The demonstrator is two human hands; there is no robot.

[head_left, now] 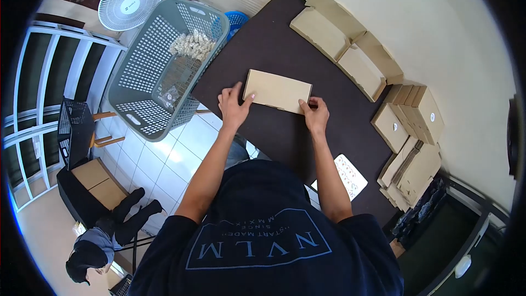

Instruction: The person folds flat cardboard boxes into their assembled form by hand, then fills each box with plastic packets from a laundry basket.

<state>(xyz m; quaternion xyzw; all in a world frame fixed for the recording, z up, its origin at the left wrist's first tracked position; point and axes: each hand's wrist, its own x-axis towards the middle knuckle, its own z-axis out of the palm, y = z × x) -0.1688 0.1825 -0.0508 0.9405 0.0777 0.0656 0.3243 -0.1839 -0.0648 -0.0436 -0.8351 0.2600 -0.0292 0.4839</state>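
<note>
A closed, flat cardboard box point(278, 91) lies on the dark tabletop in front of me. My left hand point(233, 107) grips its left end, thumb on the near corner and fingers round the side. At the box's near right corner, my right hand point(314, 115) pinches the edge with its thumb on top. The box's underside is hidden. To the right of my right forearm is a white sheet point(352, 176) with small printed marks, perhaps stickers.
Open cardboard boxes point(361, 70) stand along the wall, beside closed boxes point(422, 112) with round white stickers. Flattened cardboard point(411, 174) is stacked nearer. Left of the dark table point(263, 27) stands a grey basket point(123, 85). A fan point(130, 1) and a seated person point(98, 244) are further left.
</note>
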